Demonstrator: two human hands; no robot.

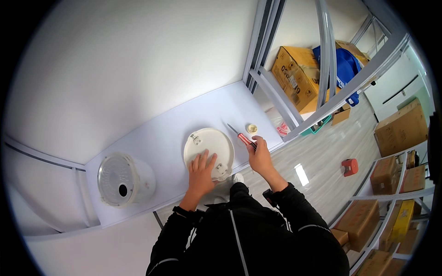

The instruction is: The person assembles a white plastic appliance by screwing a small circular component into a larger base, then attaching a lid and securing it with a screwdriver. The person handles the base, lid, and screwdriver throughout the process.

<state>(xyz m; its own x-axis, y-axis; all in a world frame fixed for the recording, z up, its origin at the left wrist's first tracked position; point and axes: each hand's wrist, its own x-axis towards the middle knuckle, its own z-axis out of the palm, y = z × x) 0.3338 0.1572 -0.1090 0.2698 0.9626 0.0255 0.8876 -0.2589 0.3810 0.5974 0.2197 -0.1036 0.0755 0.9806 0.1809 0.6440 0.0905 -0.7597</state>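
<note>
The right hand [260, 154] is closed around the red-and-dark striped handle of a slim screwdriver [240, 136], whose metal shaft runs up and to the left from the fingers, its tip resting on the pale table [156, 133] just beside the upper right rim of a round white plastic lid-like disc [208, 147]. The tool's long axis therefore slants away from the person, passing alongside the disc rather than over it. The left hand [201, 166] lies flat on the disc's lower part, fingers spread and holding nothing, simply pressing on the surface; a small hinge-like fitting shows near the disc's upper left rim and another at its lower right edge, close to the left hand. The disc sits between the two hands, the left one on it, the right one just off its right side. A small round yellowish cap [252, 128] stands just beyond the right hand's knuckles. Well to the left, a white cylindrical appliance body [124, 179] lies on its side near the table's front edge.
</note>
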